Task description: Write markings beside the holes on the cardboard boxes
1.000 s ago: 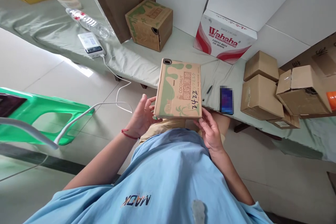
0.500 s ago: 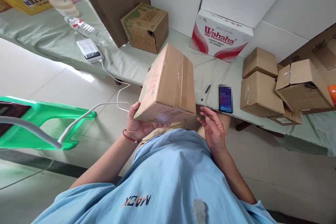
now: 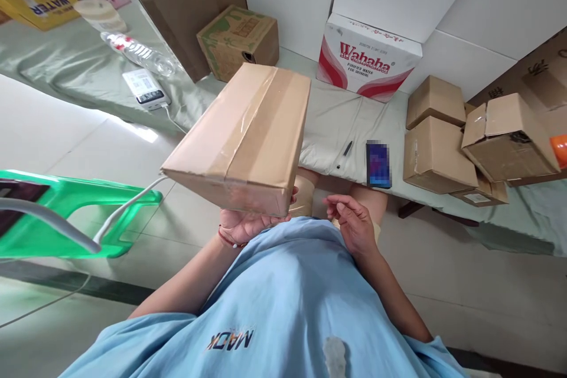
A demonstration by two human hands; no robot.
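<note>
The left hand (image 3: 252,225) is palm up beneath the taped box (image 3: 241,130), its grip holding the box from below with fingertips curling at the lower right corner. The taped box is tilted above the lap, with a strip of clear tape running across its broad upper face. Around the left wrist is a red bracelet (image 3: 230,238).

From the taped box, the right hand (image 3: 353,221) is at four o'clock, apart from it, its grip holding nothing and its fingers loosely bent, part wide.

The bench (image 3: 330,112), covered in pale green cloth, carries the printed carton (image 3: 237,41) at twelve o'clock and the Wahaha carton (image 3: 368,58) at two. Toward three o'clock are the black pen (image 3: 348,149), the phone (image 3: 378,164) and, farther out, a group of small brown boxes (image 3: 438,153). At ten o'clock is a clear bottle (image 3: 139,54), just beside what is probably a power bank (image 3: 146,89) with a white cable (image 3: 175,120). The green stool (image 3: 80,204) stands between eight and nine.
</note>
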